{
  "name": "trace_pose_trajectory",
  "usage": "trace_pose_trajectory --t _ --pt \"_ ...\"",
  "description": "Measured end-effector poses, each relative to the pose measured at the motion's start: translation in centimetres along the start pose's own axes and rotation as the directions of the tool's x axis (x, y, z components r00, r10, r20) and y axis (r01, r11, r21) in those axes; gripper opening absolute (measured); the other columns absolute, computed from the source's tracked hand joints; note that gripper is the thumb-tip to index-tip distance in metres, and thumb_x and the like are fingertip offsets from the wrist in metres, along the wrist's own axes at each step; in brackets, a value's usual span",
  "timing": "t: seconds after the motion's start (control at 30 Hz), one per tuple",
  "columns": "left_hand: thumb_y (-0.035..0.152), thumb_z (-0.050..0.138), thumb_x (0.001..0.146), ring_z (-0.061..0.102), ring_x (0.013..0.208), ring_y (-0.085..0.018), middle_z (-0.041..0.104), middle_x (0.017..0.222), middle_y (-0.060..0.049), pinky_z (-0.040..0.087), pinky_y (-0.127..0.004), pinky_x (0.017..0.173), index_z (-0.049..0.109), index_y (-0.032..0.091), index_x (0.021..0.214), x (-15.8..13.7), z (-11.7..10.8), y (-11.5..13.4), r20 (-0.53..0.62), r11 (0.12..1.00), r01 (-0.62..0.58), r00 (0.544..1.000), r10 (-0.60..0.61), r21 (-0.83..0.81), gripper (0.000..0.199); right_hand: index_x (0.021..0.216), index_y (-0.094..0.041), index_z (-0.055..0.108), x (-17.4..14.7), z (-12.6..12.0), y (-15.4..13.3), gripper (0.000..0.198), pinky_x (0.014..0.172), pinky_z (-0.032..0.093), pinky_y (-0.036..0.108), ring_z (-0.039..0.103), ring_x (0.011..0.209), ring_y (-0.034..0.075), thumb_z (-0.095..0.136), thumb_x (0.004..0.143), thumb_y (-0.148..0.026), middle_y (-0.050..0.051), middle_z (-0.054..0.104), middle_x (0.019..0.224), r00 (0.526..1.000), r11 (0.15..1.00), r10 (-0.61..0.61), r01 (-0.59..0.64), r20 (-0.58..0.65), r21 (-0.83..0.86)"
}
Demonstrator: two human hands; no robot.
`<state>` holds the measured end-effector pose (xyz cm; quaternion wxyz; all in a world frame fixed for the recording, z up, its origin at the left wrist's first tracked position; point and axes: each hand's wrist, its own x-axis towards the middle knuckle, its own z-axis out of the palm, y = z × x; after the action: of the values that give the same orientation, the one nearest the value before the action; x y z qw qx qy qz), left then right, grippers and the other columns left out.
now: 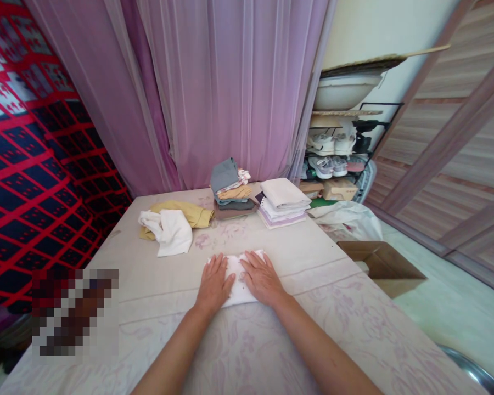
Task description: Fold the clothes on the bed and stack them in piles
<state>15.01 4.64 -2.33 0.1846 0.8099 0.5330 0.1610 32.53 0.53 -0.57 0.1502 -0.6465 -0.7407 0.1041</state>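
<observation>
A folded white cloth (239, 291) lies on the bed-like surface covered by a floral sheet (181, 340). My left hand (215, 281) rests flat on its left part, fingers stretched forward. Flat on the right part lies my right hand (261, 277), fingers also extended. Both palms press on the cloth without gripping it. Farther back stand a stack of folded clothes (226, 184) and, to its right, a pile of folded white and lilac cloths (284, 200). At the back left, a crumpled white garment (175, 230) lies over a yellow garment (200, 214).
Behind the surface hangs a purple curtain (230, 93); a red and black checked fabric (33, 181) hangs at left. On the right are a shoe rack (333, 148), an open cardboard box (379, 260) on the floor and a metal basin rim (469, 365). A blurred patch covers the lower left.
</observation>
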Motion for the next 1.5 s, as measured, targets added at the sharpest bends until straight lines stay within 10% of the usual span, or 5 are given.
trace_pose_trajectory --t 0.27,0.5,0.77,1.0,1.5 --pt "0.032 0.056 0.083 0.054 0.118 -0.023 0.052 0.134 -0.016 0.049 -0.030 0.084 0.046 0.016 0.127 1.4 -4.9 -2.2 0.177 0.718 0.521 0.847 -0.501 -0.462 0.048 0.120 -0.011 0.060 -1.2 -1.0 5.2 0.042 0.105 0.035 0.034 0.049 0.122 0.020 0.035 0.090 -0.024 0.014 0.056 0.130 0.903 0.945 0.295 -0.227 -0.313 0.235" --pt "0.046 0.076 0.060 0.061 0.058 -0.017 0.061 0.056 0.000 0.045 -0.025 0.055 0.058 0.017 0.067 2.2 -6.1 -1.8 0.363 0.616 0.633 0.774 -0.519 -0.468 0.035 0.104 -0.017 0.068 -2.2 -0.5 7.6 0.038 0.094 0.045 0.033 0.062 0.103 0.019 0.036 0.086 -0.029 0.008 0.069 0.109 0.868 0.858 0.411 -0.266 -0.278 0.438" --pt "0.051 0.066 0.070 0.065 0.076 -0.018 0.068 0.079 -0.003 0.049 -0.026 0.063 0.055 0.019 0.083 0.9 -4.5 0.8 0.241 0.563 0.531 0.827 -0.508 -0.633 0.036 0.096 -0.020 0.070 -2.7 0.1 7.5 0.037 0.090 0.048 0.034 0.064 0.096 0.019 0.038 0.083 -0.033 0.006 0.071 0.102 0.851 0.828 0.407 -0.190 -0.333 0.528" --pt "0.035 0.073 0.070 0.070 0.081 -0.023 0.073 0.084 -0.008 0.055 -0.036 0.077 0.061 0.016 0.093 0.7 -5.1 1.8 0.615 0.088 0.687 0.693 -0.375 -0.721 0.032 0.094 -0.017 0.069 -2.4 0.5 7.9 0.039 0.085 0.049 0.037 0.066 0.089 0.022 0.041 0.079 -0.040 0.010 0.072 0.097 0.820 0.713 0.470 -0.134 -0.327 0.688" --pt "0.020 0.067 0.074 0.070 0.072 -0.024 0.073 0.080 -0.009 0.056 -0.039 0.070 0.056 0.014 0.113 10.4 -15.6 13.6 0.462 0.567 0.458 0.874 -0.149 -0.684 0.041 0.094 -0.017 0.068 -1.2 -0.3 11.7 0.042 0.077 0.053 0.035 0.069 0.081 0.022 0.042 0.079 -0.047 0.010 0.072 0.096 0.751 0.616 0.584 -0.164 -0.307 0.770"
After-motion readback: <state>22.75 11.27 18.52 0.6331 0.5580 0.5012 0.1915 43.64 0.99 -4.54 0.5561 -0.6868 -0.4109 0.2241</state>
